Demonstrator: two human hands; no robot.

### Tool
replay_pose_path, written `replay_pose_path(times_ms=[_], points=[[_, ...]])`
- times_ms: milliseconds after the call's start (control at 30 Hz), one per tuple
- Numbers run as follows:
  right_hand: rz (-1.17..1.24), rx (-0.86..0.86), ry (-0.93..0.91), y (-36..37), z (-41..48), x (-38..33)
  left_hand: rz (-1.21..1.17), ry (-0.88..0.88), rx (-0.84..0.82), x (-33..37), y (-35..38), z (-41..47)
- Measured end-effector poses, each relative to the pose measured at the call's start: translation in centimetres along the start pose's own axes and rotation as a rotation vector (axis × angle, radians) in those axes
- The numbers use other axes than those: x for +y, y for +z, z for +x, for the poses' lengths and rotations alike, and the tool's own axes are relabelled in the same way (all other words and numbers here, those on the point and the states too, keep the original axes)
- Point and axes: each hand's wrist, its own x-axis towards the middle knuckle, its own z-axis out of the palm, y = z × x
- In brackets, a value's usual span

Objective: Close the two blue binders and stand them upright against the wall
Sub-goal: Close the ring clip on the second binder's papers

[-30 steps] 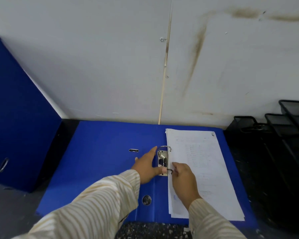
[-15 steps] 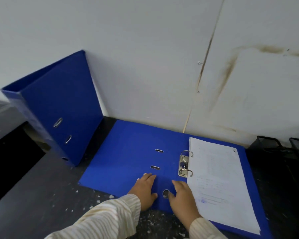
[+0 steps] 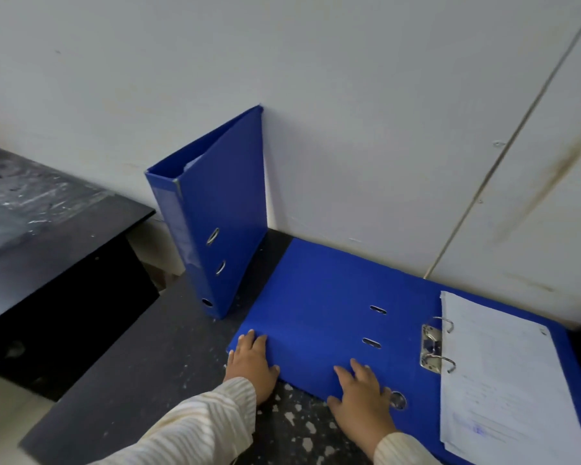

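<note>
We read no text anywhere, faint lines of writing on the paper sheet [image 3: 503, 380] in the open binder [image 3: 316, 297] too blurred for us to make out, a bluish ink mark near its lower edge equally illegible, spine of the standing binder [image 3: 222, 229] showing us no legible print.

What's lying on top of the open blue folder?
A stack of white paper sits on the open binder's right half, beside the metal rings. The left hand and right hand rest on its left side. The paper hides the cover beneath it.
</note>
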Motion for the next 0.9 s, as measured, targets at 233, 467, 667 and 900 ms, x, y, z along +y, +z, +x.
replay_pose_path(times_ms=[233,467,667,900], points=[[-0.016,0.015,0.036,0.6,1.6,-4.0,-0.019,-0.071,-0.004,-2.1,-1.5,1.3],[-0.065,0.063,0.088,1.5,1.7,-5.4,0.070,-0.051,-0.026,-1.4,-1.9,1.7],[-0.007,0.048,0.109,1.5,1.7,-5.6,-0.073,-0.184,-0.021,-0.3,-3.2,2.7],[0.054,0.031,0.114,1.8,1.4,-5.8,-0.306,-0.353,-0.038,-1.3,-5.1,4.7]])
